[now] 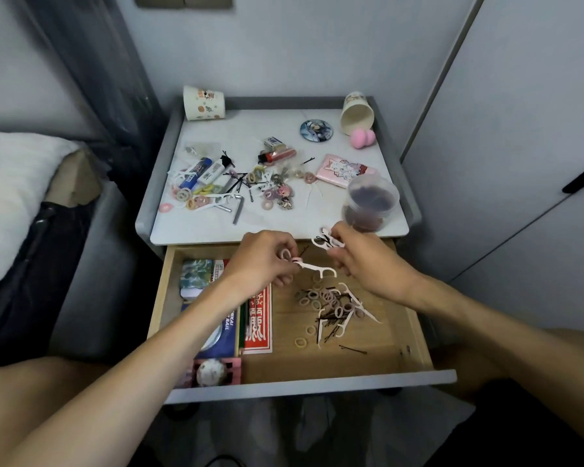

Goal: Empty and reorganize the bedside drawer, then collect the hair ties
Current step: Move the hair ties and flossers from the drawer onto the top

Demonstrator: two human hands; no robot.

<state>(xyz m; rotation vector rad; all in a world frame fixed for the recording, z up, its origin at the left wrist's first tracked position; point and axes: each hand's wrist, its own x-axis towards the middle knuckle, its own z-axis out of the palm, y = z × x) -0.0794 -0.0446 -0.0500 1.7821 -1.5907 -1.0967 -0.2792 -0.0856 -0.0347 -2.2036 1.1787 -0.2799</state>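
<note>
head view: both forearms are reaching over the open drawer [415,335], hands near each other, not touching. left hand [262,261] is pinching a pink hair tie [286,254] plus a white floss pick [317,269]. right hand [364,261] is gripping several floss picks [327,241]. loose hair ties [324,298] are lying in the drawer's right half.

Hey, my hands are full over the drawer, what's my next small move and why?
Probably set both handfuls on the nightstand top: left hand pinches a hair tie and floss pick, right hand holds more picks, and loose ties lie in the drawer.
</note>
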